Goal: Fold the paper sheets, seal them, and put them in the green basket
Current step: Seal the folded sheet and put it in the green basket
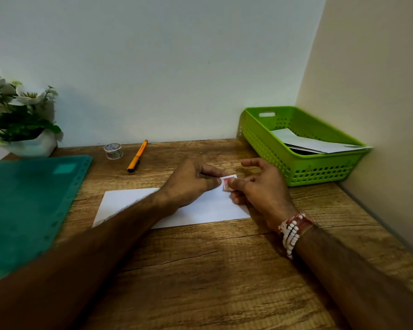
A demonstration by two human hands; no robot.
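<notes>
Head cam: your left hand (191,179) & right hand (260,186) both pinch a small pink tape piece (227,183) at the far-right corner of the folded paper sheet (200,210), which lies flat on the wooden desk (200,270), prob. to set the strip across the flap edge. R index is lifted straight, other fingers curled. Just right-rear, the green basket (320,172) waits within reach w/ folded sheets (308,142) already inside.

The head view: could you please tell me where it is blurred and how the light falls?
Head view: the white flowers and green folder at the left edge are blurred; head view: the green basket is sharp; head view: light is dim, the left hand and right hand, pinching a tape piece, shade the folded paper.
</notes>
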